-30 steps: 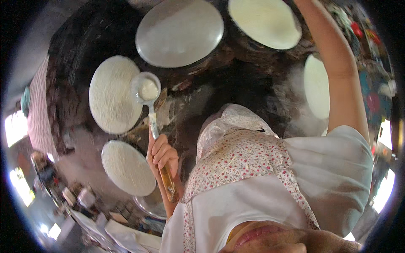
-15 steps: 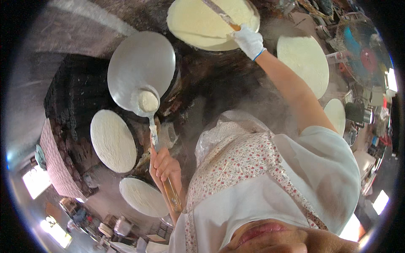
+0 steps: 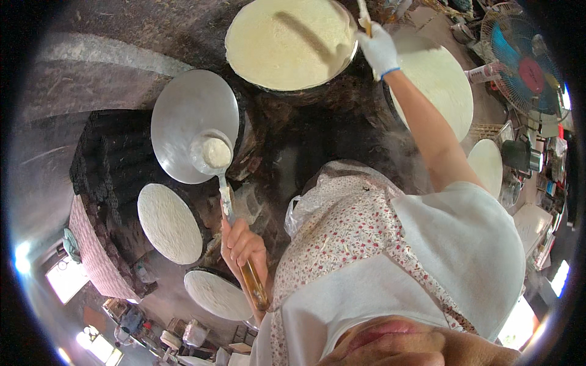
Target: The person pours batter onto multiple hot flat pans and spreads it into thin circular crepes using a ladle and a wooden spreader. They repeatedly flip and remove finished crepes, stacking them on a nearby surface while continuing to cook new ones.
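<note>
My bare left hand (image 3: 245, 244) is wrapped round the brown handle of a ladle (image 3: 221, 177). White batter (image 3: 216, 154) fills the ladle's bowl, which sits over the lower edge of a bare grey round griddle (image 3: 183, 119). My right hand (image 3: 379, 50), in a white glove, grips a long flat scraper (image 3: 364, 13) by its yellowish handle; its far end leaves the picture at the top. That hand is at the right edge of a large pale yellow round pancake (image 3: 290, 46), above another pale round pancake (image 3: 442, 85).
More round pale sheets lie around me: one (image 3: 170, 223) at left, one (image 3: 217, 294) at lower left, one (image 3: 486, 166) at right. A fan (image 3: 526, 70) stands at the upper right. Dark sooty stove surface (image 3: 299, 134) lies between the griddles. A pink quilted cloth (image 3: 97, 250) hangs at left.
My right hand has swung right with the scraper, from over the large yellow pancake to beyond its right edge. My left hand still holds the ladle of batter by the bare griddle.
</note>
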A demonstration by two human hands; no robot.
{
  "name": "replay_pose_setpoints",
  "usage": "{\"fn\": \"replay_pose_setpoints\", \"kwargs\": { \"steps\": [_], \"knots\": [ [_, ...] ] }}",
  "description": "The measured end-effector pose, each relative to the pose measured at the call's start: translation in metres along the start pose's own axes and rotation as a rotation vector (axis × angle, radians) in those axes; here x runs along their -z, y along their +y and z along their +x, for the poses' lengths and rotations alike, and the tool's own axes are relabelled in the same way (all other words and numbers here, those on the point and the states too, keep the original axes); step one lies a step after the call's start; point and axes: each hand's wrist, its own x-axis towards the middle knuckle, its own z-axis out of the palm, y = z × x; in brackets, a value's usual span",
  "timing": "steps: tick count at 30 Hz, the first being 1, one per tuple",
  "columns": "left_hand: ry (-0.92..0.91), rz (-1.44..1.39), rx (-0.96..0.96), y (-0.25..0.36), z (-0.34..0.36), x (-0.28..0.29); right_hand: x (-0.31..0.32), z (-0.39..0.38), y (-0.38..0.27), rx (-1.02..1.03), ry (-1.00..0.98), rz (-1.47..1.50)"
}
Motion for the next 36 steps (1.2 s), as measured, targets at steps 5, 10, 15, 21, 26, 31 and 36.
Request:
{"fn": "replay_pose_setpoints", "kwargs": {
  "steps": [5,10,15,21,26,31,36],
  "knots": [
    [-0.011,-0.040,0.016,-0.009,0.006,0.004,-0.027,0.091,0.052,-0.041,-0.049,-0.247],
    [-0.011,-0.028,-0.018,-0.017,0.013,0.001,-0.072,0.128,0.067,-0.106,-0.104,-0.212],
    [-0.022,-0.026,-0.049,-0.015,0.013,0.006,-0.068,0.125,0.032,-0.150,-0.013,-0.176],
    [-0.040,-0.028,-0.060,-0.019,0.023,0.004,-0.065,0.119,0.013,-0.197,-0.120,-0.238],
    [-0.049,-0.010,-0.081,-0.029,0.025,-0.003,-0.060,0.116,0.014,-0.099,-0.079,0.207],
    [0.022,-0.082,-0.083,-0.040,0.024,-0.013,-0.061,0.109,0.025,-0.173,-0.110,0.253],
    [0.014,-0.098,-0.076,-0.037,0.004,-0.002,-0.057,0.100,0.017,-0.047,-0.020,0.452]
  ]
}}
